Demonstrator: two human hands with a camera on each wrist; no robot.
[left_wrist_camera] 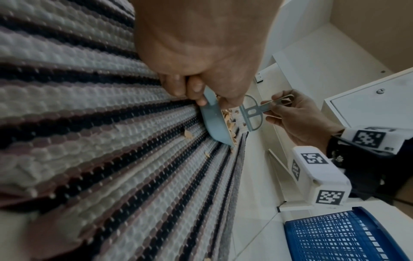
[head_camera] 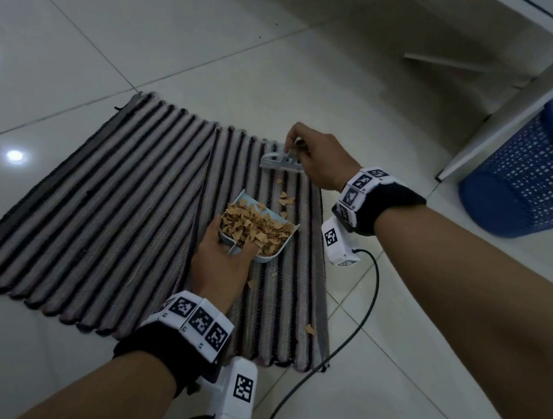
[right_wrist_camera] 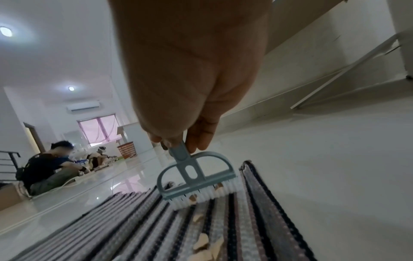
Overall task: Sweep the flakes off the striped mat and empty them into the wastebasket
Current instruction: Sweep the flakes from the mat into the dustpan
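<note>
A striped mat (head_camera: 102,210) (left_wrist_camera: 89,134) (right_wrist_camera: 223,234) lies on the tiled floor. My left hand (head_camera: 221,261) (left_wrist_camera: 196,58) grips the handle of a pale blue dustpan (head_camera: 262,257) (left_wrist_camera: 215,121), which rests on the mat heaped with tan flakes (head_camera: 255,229). My right hand (head_camera: 318,160) (left_wrist_camera: 297,116) (right_wrist_camera: 190,88) pinches the handle of a small blue brush (head_camera: 282,161) (left_wrist_camera: 251,114) (right_wrist_camera: 196,178). Its white bristles touch the mat near the far right edge. A few loose flakes (head_camera: 286,199) (right_wrist_camera: 202,238) lie between brush and dustpan. The blue wastebasket (head_camera: 545,167) (left_wrist_camera: 342,236) stands at the right.
A white table leg (head_camera: 507,108) stands between the mat and the wastebasket. Black cables (head_camera: 354,328) run from my wrist cameras over the floor right of the mat. Stray flakes (head_camera: 309,328) lie near the mat's near right edge. People (right_wrist_camera: 44,171) sit on the floor far off.
</note>
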